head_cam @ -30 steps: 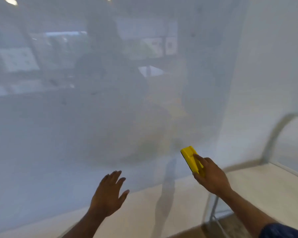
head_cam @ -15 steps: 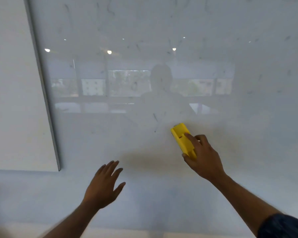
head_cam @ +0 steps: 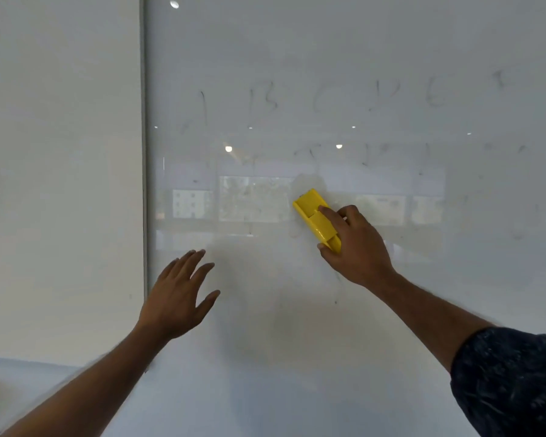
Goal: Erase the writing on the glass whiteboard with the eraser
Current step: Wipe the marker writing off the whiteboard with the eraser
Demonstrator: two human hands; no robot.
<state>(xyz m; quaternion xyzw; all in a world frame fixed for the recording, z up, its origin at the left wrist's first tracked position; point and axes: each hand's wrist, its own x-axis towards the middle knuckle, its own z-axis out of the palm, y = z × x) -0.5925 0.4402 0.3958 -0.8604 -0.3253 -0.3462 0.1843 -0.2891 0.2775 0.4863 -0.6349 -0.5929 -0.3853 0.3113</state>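
1. Nearest the camera, a dark patterned sleeve [head_cam: 511,383] covers the person's right upper arm at the lower right, and both bare forearms reach up and forward toward the board.
2. The left hand [head_cam: 177,298] is released, fingers spread and slightly curled, holding nothing. It sits low on the left part of the board, close to the board's left edge; whether the palm touches the glass cannot be told.
3. The right hand [head_cam: 356,247] is higher and to the right, grasping the eraser [head_cam: 316,216] at its lower end, with the thumb along the lower left side and a finger laid over its back.
4. The eraser is a bright yellow, block-shaped plastic piece with a stepped, two-level back. Its long axis runs diagonally, the free end pointing up and to the left and the held end down and to the right. It lies flat against the glass near the middle of the frame.
5. The glass whiteboard [head_cam: 391,42] is pale grey and glossy, mirroring ceiling lights and windows. Its vertical left edge [head_cam: 144,152] separates it from a plain white wall [head_cam: 60,152].
6. Faint, smeared writing [head_cam: 265,100] remains above the eraser: an upper row reading roughly as separate capital letters, and a fainter, blurrier row below it that is illegible.
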